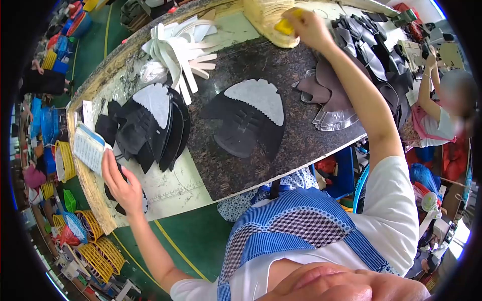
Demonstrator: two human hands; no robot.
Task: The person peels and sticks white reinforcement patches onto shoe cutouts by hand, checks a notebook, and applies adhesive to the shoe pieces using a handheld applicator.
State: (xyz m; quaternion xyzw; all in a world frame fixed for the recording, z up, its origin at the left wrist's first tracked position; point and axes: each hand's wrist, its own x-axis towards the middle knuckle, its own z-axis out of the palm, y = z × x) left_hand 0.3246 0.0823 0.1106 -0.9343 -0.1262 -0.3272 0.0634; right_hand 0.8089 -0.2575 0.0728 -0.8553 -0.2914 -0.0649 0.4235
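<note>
My right hand (310,31) is at the far edge of the table, closed around a yellow block-like tool (284,26). Directly under it stands a pale yellow, glue-crusted container (267,21). In front of me a black shoe-upper piece (246,120) with a white zigzag-edged patch (257,98) lies flat on the dark stone slab (228,173). At the left table edge my left hand (123,186) has its fingers stretched out, near a stack of similar black pieces (143,123) and a printed card (90,145). Whether it touches either I cannot tell.
White strips (183,55) are heaped at the back left. Brownish pieces (331,93) lie right of the slab, with a pile of dark pieces (374,50) behind. A co-worker (442,113) sits at the right. Yellow baskets (95,258) stand on the floor at left.
</note>
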